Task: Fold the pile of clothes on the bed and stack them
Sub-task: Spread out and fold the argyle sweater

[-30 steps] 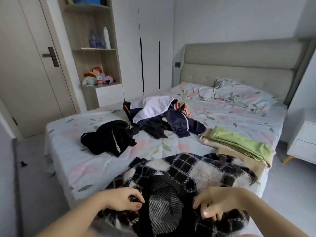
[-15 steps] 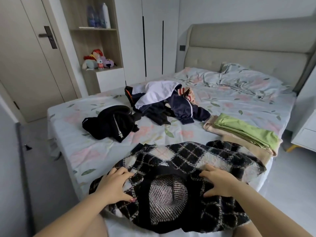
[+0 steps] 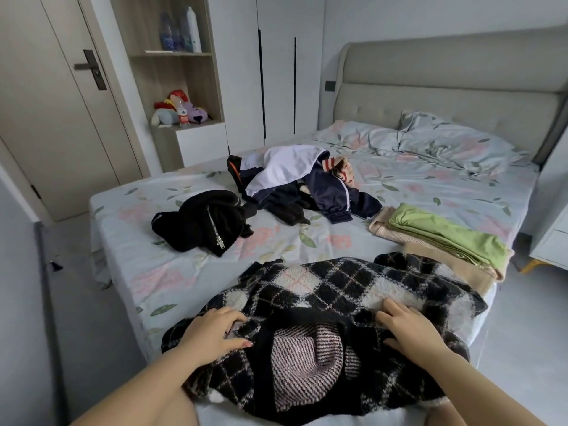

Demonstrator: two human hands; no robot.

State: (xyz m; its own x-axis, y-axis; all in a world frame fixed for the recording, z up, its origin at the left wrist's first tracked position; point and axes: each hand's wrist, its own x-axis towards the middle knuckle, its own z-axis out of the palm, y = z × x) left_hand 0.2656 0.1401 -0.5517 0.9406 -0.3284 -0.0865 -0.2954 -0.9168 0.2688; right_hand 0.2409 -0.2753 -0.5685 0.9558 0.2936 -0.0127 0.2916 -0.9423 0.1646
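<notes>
a: item one, nearest?
b: sweater (image 3: 338, 290) — black-and-white diamond knit, spread flat at the near edge of the bed (image 3: 159, 278), a pink-striped inner face showing in the middle.
a: hands?
b: left hand (image 3: 212, 335) rests on the sweater's left part, fingers straight and a little spread, clasping nothing. right hand (image 3: 412, 330) rests on its right part, fingers flat on the knit, likewise released.
a: next, mid-bed?
b: jacket (image 3: 196, 222), black, crumpled, silver zip showing, left of centre and apart from the sweater. to the right, a stack (image 3: 445, 235) — green piece folded on top of a beige one, its near corner just beside the sweater.
a: further?
b: pile (image 3: 295, 179), unfolded: white cloth over navy with white piping, black pieces beneath, a striped cuff on top. it touches the jacket's far side, or nearly; i cannot tell which.
a: far end?
b: pillow (image 3: 455, 142) in the same floral print as the sheet, against a padded headboard (image 3: 445, 81).
a: beyond the bed?
b: wardrobe (image 3: 276, 72), white, behind the pile. shelf (image 3: 172, 72) to its left, holding toys (image 3: 178, 112) low and bottles (image 3: 181, 29) above. door (image 3: 46, 118) at far left, closed. nightstand (image 3: 553, 235) at the right edge, partly cut off.
</notes>
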